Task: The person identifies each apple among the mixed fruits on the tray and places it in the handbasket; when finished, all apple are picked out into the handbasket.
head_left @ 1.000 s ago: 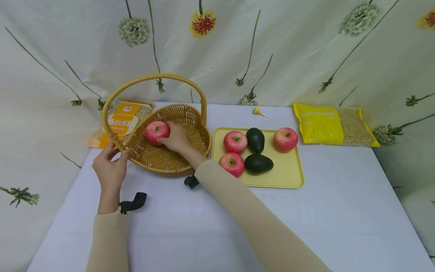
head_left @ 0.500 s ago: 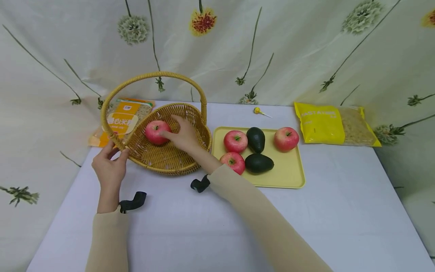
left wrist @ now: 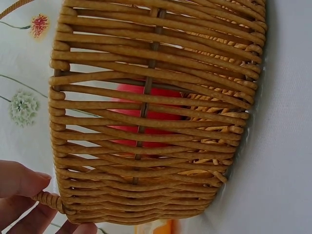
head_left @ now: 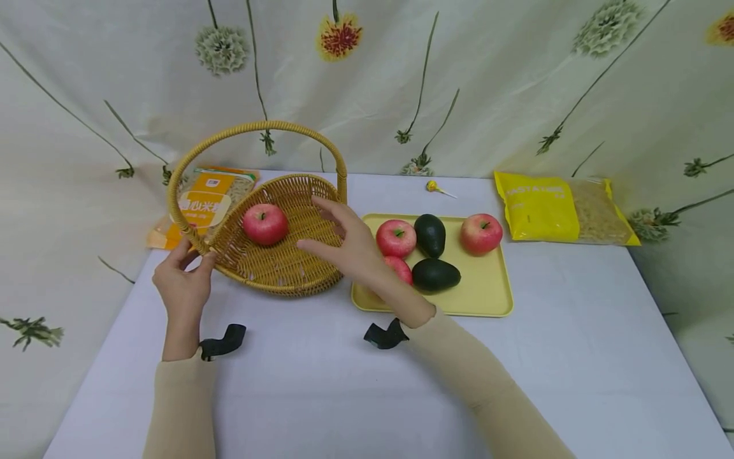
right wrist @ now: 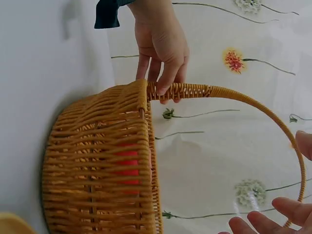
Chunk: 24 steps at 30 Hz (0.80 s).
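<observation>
Resting in the wicker basket (head_left: 287, 280), one red apple (head_left: 265, 224) is lying clear of the right hand (head_left: 352, 248), whose spread fingers are holding nothing. The left hand (head_left: 185, 278) is pinching the handle's (head_left: 278, 125) base; placing is seemingly complete, the next move probably calling for a reach to the tray (head_left: 478, 294).

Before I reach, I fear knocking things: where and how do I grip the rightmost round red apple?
Probably grip that round red apple by its widest sides, from above: stem up, it sits apart from both dark green oval avocados.
</observation>
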Motion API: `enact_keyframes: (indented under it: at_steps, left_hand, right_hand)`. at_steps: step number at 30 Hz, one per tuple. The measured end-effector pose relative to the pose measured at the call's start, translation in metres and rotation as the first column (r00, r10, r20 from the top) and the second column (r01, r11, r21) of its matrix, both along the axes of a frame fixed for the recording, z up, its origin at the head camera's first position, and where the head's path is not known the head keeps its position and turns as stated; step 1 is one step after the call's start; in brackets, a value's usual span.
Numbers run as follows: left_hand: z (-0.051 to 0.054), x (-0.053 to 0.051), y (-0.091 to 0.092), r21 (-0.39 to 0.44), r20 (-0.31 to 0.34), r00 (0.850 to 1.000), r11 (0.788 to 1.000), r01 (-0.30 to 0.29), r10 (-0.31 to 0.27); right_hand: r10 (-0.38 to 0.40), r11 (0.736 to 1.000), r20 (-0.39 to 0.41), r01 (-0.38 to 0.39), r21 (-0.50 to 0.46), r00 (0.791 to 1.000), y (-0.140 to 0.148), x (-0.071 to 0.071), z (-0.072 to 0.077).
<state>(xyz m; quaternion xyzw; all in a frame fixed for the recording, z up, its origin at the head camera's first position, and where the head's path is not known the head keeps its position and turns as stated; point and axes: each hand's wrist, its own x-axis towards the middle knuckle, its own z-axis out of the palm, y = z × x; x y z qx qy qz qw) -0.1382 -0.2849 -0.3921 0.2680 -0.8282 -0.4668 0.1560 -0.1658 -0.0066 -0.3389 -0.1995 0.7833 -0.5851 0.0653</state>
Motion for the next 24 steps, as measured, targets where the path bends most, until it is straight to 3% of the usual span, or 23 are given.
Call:
enact_keyframes:
  at_steps: [7,13,17,24]
  left_hand:
    - [0.0,0.0,0.001,0.004,-0.007,1.0,1.0,0.005,-0.005]
    - [0.0,-0.001,0.001,0.003,-0.004,1.0,1.0,0.003,-0.003]
    - [0.0,-0.001,0.001,0.012,-0.006,1.0,1.0,0.004,-0.004]
    - [0.002,0.0,0.0,0.03,0.019,1.0,1.0,-0.002,0.001]
  right_hand:
    - [-0.024,1.0,-0.074,0.026,0.018,0.997,0.061,0.008,-0.009]
    - [-0.141,0.988,-0.105,0.146,0.04,0.984,0.121,0.007,-0.016]
    - [-0.257,0.963,-0.105,0.264,0.059,0.961,0.158,0.003,-0.019]
    - [-0.447,0.892,-0.064,0.451,0.047,0.892,0.206,-0.006,-0.02]
